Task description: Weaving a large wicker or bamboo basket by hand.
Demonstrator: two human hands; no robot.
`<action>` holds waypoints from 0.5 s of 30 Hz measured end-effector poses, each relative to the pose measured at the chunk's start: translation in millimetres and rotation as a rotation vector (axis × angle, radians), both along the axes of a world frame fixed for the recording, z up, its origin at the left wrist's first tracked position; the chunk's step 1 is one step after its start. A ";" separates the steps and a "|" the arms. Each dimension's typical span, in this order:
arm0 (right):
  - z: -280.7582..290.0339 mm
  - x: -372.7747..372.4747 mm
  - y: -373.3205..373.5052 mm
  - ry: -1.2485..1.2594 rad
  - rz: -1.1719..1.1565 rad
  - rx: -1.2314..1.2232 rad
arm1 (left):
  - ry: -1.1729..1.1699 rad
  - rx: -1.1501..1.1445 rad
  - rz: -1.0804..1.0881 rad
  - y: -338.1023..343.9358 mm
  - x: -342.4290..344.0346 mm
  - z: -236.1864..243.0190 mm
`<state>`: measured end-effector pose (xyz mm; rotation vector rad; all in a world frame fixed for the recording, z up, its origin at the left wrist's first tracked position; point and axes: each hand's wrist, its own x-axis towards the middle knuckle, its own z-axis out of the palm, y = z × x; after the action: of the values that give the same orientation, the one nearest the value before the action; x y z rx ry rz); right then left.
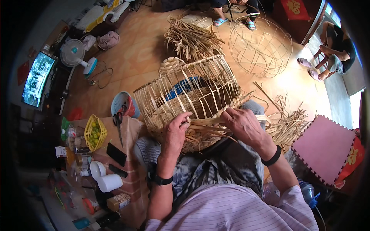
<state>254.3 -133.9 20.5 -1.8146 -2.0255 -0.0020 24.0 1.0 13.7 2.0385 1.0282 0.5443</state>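
A half-woven basket (152, 98), with bare upright ribs above a plaited lower wall, rests on my lap. My left hand (175, 131) pinches the strands along its near side, thumb and fingers closed. To the right, my right hand (241, 125) grips a pale flat strip (210, 122) that runs across the basket's front. Loose brown strips hang below the strip between both hands. Something blue (181, 86) shows inside the basket. More dried strips (287, 127) lie beside my right knee.
A side table (129, 146) at left holds scissors (119, 119), a yellow basket of green fruit (96, 131) and cups (110, 181). A pink mat (322, 148) sits at right. Ahead are a strip bundle (190, 38), a wire frame (260, 46) and two seated people (333, 50) (235, 7).
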 end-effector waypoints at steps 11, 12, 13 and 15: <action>5.4 -5.1 5.6 0.226 -0.133 0.260 | 0.067 -0.070 -0.175 30.5 -9.0 2.0; 9.4 -13.4 -5.1 0.225 -0.180 0.229 | 0.056 -0.054 -0.224 33.5 -10.1 1.5; 5.5 -20.6 -12.0 0.222 -0.181 0.226 | 0.053 -0.056 -0.226 36.1 -8.6 2.3; -5.9 -38.2 -16.8 0.276 -0.215 0.056 | 0.101 -0.099 -0.272 39.2 -6.8 5.9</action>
<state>216.1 -150.7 14.6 -1.8738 -1.6219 0.1212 17.1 40.3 19.6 2.0897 0.7999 0.2460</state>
